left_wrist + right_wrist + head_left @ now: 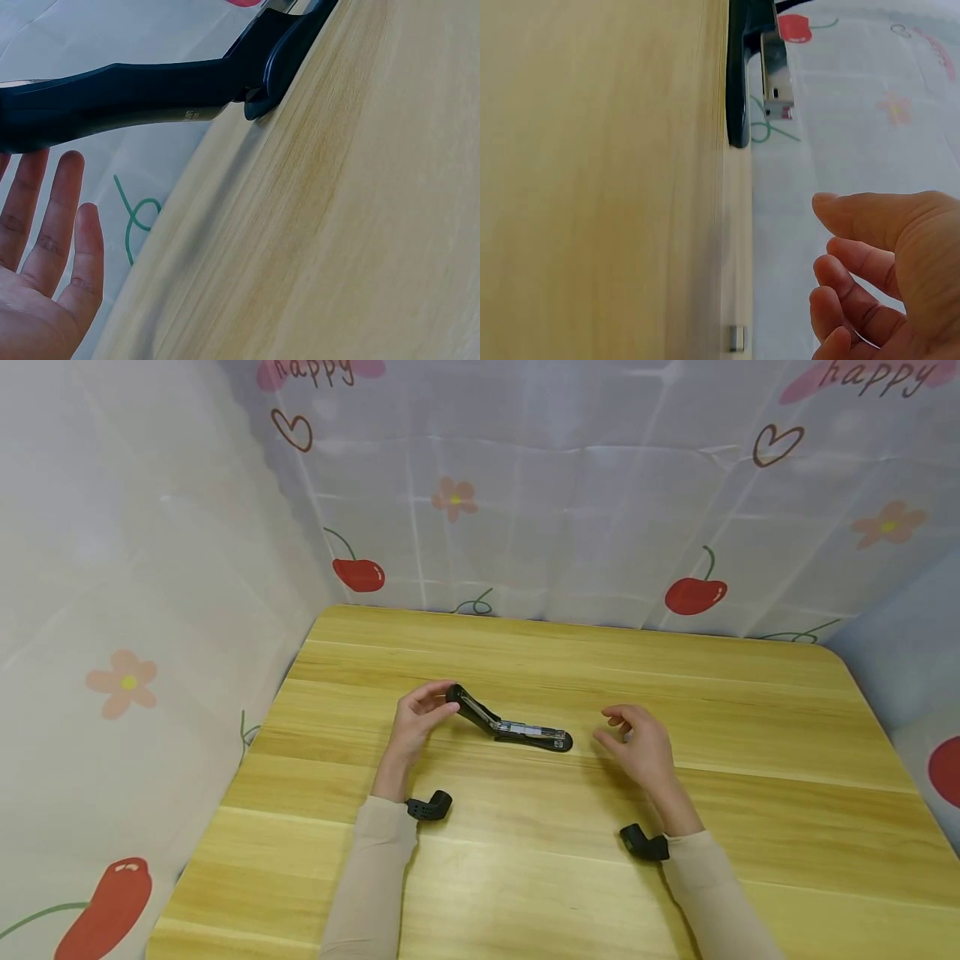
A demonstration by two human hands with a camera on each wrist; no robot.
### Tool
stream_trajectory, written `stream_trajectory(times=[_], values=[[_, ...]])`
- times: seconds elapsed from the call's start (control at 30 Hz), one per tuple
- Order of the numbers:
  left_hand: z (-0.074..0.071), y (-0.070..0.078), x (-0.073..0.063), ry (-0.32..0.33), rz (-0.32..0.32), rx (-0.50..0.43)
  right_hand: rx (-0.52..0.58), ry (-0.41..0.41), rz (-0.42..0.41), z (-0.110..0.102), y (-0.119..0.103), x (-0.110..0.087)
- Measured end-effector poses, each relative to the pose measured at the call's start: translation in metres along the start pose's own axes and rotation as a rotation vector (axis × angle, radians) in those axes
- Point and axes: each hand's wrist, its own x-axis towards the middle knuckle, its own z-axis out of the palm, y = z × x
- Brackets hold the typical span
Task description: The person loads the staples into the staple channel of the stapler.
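Note:
A black stapler (525, 742) lies on the table, hinged wide apart, its metal staple channel (528, 730) exposed along the base. My left hand (417, 720) pinches the raised end of its upper arm between thumb and fingers. In the left wrist view that arm (157, 97) slants up from the hinge, with several fingertips beneath it. To the right of the base's tip, apart from it, is my right hand (643, 745), fingers loosely curved and holding nothing. A small metallic piece (737, 338), like a short staple strip, sits on the table near the right hand.
The wood-grain table (510, 877) ends at the back against a patterned curtain (555, 527). Another curtain (187, 568) hangs along the left side. Each wrist carries a black camera, the left one (431, 807) and the right one (643, 843).

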Motion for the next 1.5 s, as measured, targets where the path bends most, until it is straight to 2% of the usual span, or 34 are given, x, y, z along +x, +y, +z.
stream_trajectory(times=[0.17,0.57,1.2,1.5], values=[[0.0,0.0,0.0,0.005,0.007,-0.001,0.009,0.046,0.004,-0.006,0.012,-0.004],[0.001,0.001,0.001,0.001,-0.001,0.024,-0.008,0.064,0.06,-0.016,0.023,-0.008],[0.002,0.002,0.0,0.004,0.002,0.011,-0.018,0.035,0.112,-0.02,0.028,-0.012],[0.002,0.002,0.0,0.006,-0.005,0.012,-0.046,0.002,0.166,-0.016,0.033,-0.011]])
